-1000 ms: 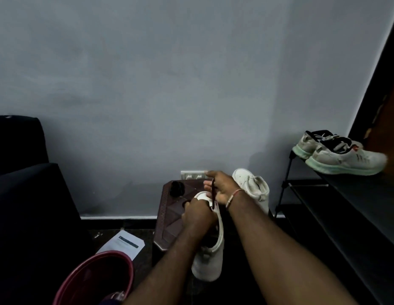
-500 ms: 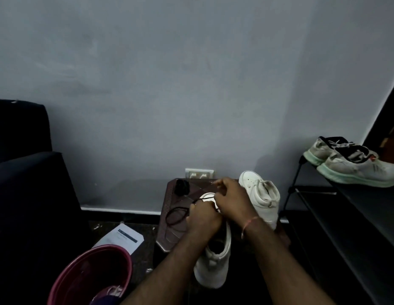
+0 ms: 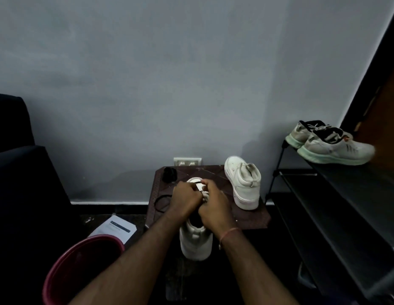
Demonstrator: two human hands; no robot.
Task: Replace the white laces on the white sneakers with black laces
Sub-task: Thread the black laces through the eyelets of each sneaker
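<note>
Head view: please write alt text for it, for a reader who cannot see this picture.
A left hand and a right hand grip the front of a white sneaker, heel toward the camera, at the near edge of a small brown table. A second white sneaker stands on the table at the right; a black lace lies looped at the left.

From my end I see a small dark-brown counter. The upright sneaker stands along its right side, toe toward the far edge. The near sneaker lies mid-counter, its heel hanging past the front edge. A loop of black lace lies at the left, and a black bundle, too dark to identify, sits in the far left corner.
</note>
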